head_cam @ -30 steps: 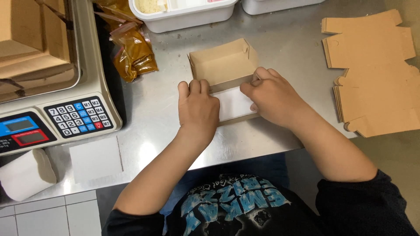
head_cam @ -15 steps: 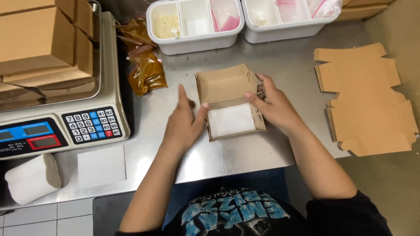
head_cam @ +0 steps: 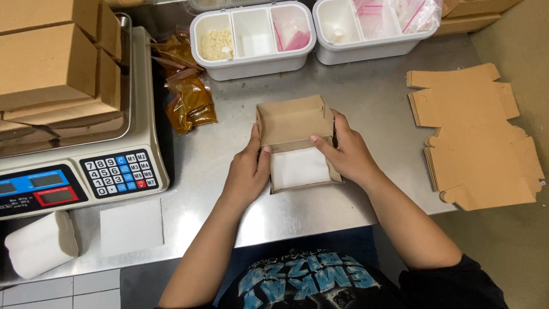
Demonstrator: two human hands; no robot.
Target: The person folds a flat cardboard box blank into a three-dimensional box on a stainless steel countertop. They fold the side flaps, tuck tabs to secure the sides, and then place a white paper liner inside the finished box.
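A small brown cardboard box (head_cam: pixel 293 120) sits open on the steel counter (head_cam: pixel 366 97), its lid tilted up at the back. A white paper sheet (head_cam: pixel 299 167) lines its bottom. My left hand (head_cam: pixel 247 171) presses against the box's left wall, fingers up along the side. On the opposite side, my right hand (head_cam: pixel 347 154) grips the right wall, with the thumb reaching over the rim toward the inside.
A digital scale (head_cam: pixel 80 177) loaded with stacked brown boxes (head_cam: pixel 51 68) stands at left. Brown sauce packets (head_cam: pixel 189 97) lie behind it. Two white compartment bins (head_cam: pixel 251 40) line the back. Flat unfolded cartons (head_cam: pixel 474 149) lie at right. White paper squares (head_cam: pixel 131 226) and a white cup (head_cam: pixel 40 243) sit front left.
The box's lid has been raised and the box now stands open with the white liner showing. Both hands moved from pressing on top to holding its side walls.
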